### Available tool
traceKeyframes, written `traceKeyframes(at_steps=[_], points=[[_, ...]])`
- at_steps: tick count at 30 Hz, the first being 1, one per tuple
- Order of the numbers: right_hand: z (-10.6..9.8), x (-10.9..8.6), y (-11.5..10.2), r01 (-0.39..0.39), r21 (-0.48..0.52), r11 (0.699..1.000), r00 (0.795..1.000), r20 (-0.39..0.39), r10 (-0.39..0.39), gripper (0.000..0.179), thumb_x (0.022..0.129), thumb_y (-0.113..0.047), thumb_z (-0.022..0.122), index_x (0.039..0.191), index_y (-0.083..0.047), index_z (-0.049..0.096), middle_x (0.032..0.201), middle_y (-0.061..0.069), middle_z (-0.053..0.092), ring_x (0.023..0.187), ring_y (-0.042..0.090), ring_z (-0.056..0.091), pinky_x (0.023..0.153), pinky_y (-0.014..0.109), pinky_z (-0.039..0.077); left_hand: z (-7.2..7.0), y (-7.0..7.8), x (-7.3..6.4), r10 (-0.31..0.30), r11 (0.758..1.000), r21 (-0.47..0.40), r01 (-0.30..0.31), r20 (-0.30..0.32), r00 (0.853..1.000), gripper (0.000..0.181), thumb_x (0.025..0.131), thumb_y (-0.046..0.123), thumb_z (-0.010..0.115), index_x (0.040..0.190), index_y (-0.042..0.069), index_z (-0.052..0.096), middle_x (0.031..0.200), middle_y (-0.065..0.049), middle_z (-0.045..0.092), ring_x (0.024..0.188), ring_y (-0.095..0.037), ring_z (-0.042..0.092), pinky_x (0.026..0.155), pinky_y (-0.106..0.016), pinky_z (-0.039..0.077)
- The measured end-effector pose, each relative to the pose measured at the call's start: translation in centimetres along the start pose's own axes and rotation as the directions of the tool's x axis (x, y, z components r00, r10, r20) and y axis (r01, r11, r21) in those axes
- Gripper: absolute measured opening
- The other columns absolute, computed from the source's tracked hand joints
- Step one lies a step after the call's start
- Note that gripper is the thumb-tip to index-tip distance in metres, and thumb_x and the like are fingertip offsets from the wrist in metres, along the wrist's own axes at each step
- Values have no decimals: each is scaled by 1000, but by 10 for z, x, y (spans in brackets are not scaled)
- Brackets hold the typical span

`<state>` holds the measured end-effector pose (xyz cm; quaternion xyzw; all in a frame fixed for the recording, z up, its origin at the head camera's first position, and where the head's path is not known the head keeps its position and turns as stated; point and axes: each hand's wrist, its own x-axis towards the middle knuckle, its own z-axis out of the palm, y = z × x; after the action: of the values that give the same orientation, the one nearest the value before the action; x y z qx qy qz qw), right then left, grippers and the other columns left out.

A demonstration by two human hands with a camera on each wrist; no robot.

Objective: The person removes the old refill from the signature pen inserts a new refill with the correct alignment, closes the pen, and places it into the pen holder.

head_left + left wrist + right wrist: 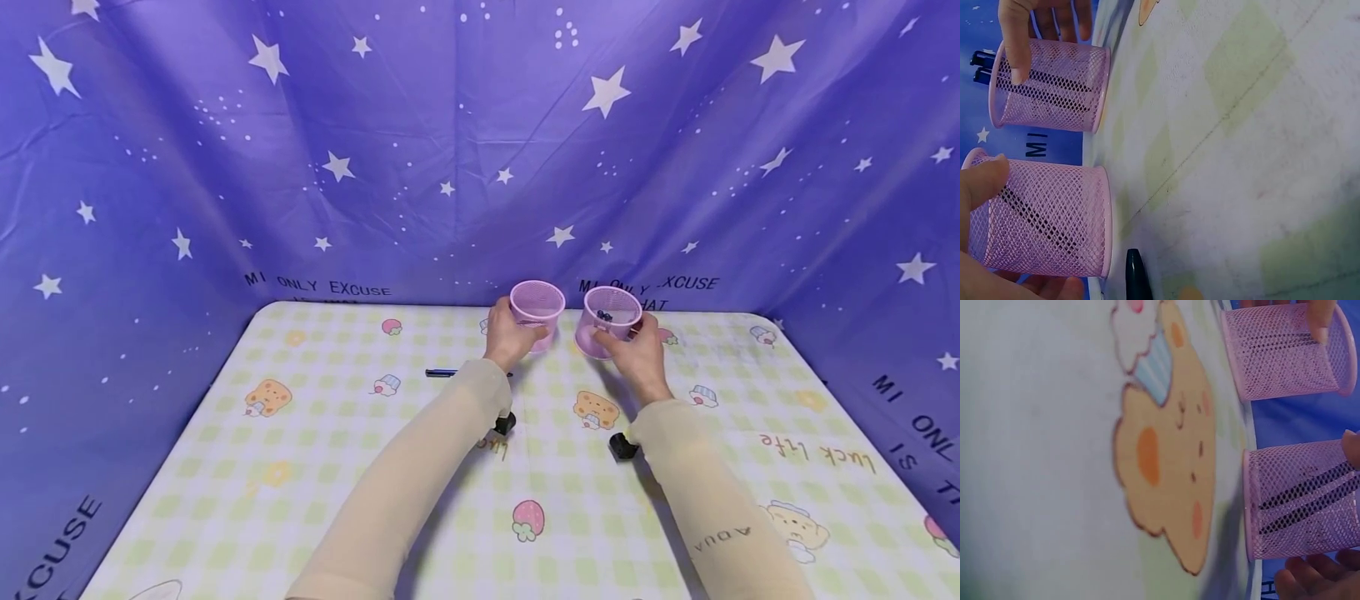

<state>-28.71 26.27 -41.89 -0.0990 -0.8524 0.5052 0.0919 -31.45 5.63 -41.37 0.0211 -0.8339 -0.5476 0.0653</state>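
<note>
My left hand (513,337) grips a pink mesh pen holder (553,323), the thumb on its near side and the fingers round its left side. Through the mesh of this pen holder (1054,219) a dark, slanted pen shows in the left wrist view. A matching pen holder (588,327) is held by my right hand (639,357), thumb in front and fingers round the right side. Two dark pens (1310,497) stand inside it. Both holders are upright side by side at the table's far edge, with a narrow gap between them.
A dark blue pen (440,373) lies on the table, partly hidden behind my left forearm. The table (337,500) has a green-checked cloth with printed cartoons. Purple star-patterned curtains (450,125) hang close behind and at both sides. Black wrist devices (623,447) sit under my sleeves.
</note>
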Motion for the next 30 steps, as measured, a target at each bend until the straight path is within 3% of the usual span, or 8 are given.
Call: traceKeyframes(at_steps=[12,23,30], points=[[7,5,0,-47,56,997,997,-61,50,94,77,-29,80,145,-6,20,144,21,37,131,33,39,108,43,32,8,-3,2,-47,998,-34,47,-9,999,85,64,13,87,135,5,41,127,-11,49,118,-24,48,103,-33,37],[11,8,1,-30,110,994,995,-86,40,95,75,-27,81,145,-9,19,146,18,35,133,30,38,110,40,30,12,-3,4,-45,999,-9,45,-27,999,88,63,14,88,136,7,40,128,-11,49,119,-25,48,104,-36,37],[13,9,1,-28,86,996,995,-88,36,93,75,-25,81,144,-9,20,145,19,35,133,31,38,110,41,30,13,-3,3,-29,1000,11,30,-45,999,86,63,16,89,133,6,42,125,-10,51,117,-25,49,102,-37,38]])
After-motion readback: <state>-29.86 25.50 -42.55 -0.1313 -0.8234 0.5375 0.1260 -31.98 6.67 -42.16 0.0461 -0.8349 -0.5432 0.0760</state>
